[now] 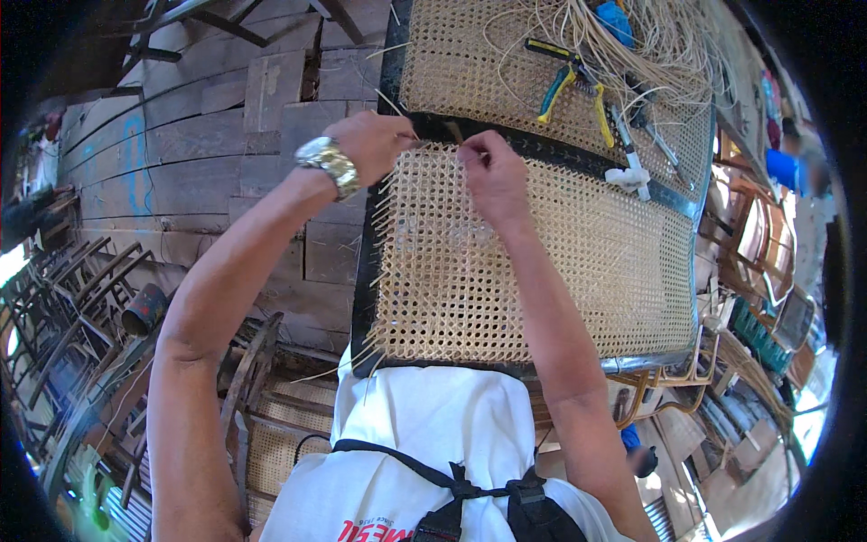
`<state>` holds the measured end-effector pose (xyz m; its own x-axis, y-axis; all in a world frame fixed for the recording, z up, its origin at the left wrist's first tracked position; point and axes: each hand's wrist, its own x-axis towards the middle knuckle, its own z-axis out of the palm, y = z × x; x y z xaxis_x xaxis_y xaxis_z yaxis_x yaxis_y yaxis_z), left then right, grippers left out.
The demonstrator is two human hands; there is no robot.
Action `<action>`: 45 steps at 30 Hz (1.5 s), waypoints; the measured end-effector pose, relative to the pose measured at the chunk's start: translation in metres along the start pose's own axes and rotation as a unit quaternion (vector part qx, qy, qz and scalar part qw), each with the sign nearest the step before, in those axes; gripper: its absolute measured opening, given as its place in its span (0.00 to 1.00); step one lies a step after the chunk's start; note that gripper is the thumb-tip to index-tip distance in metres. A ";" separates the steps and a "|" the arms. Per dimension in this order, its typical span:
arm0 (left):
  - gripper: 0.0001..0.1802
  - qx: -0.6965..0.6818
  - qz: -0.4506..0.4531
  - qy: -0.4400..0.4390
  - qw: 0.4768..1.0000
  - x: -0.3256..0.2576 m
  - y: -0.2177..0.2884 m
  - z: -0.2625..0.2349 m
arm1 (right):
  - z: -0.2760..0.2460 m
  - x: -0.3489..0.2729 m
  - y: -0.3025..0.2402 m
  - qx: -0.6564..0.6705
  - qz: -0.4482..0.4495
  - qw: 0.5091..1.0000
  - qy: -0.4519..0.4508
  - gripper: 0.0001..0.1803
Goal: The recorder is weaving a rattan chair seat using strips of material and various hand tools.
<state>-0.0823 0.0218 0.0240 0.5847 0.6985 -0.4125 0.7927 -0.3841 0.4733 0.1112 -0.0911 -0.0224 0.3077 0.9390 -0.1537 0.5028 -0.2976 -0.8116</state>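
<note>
Working at the far edge of a woven cane panel [452, 271], which lies across the centre of the dial, both hands are close to its black border strip [551, 149]. The step appears to be dressing cane at this edge, where loose strand ends [382, 217] fringe the nine-o'clock side; the next move would probably call for a fine pinch and steady tension. Left hand [368, 144], at eleven o'clock: elbow bent outward, fingers drawn narrow toward three. Right hand [498, 181], at one: forearm rising from five, thumb and forefinger curled close together. From where I stand, I cannot tell whether either grips a strand. Yellow-and-green-handled pliers [600, 108] lie beyond, toward one.
</note>
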 end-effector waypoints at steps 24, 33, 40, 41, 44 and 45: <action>0.13 0.075 0.109 -0.044 0.990 0.056 0.038 0.032 | -0.038 0.030 -0.005 -0.108 0.185 0.966 -0.147 0.14; 0.12 0.086 0.097 -0.012 0.992 0.039 0.047 0.024 | -0.040 0.048 -0.001 -0.134 0.202 0.953 -0.182 0.14; 0.15 0.085 0.048 -0.071 0.993 0.039 0.053 0.018 | -0.041 0.067 -0.004 -0.220 0.164 0.926 -0.260 0.13; 0.15 0.085 0.048 -0.072 0.993 0.041 0.051 0.019 | -0.041 0.067 -0.002 -0.204 0.178 0.926 -0.263 0.12; 0.15 0.094 0.067 -0.075 0.991 0.047 0.042 0.024 | -0.042 0.067 -0.008 -0.172 0.188 0.928 -0.271 0.12; 0.15 0.093 0.068 -0.075 0.991 0.049 0.041 0.023 | -0.042 0.068 -0.009 -0.172 0.189 0.928 -0.271 0.12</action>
<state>-0.0174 0.0258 0.0052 0.6964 0.5402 -0.4724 0.7146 -0.5825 0.3874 0.1617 -0.0321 -0.0023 0.1103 0.6773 -0.7274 0.6991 -0.5731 -0.4276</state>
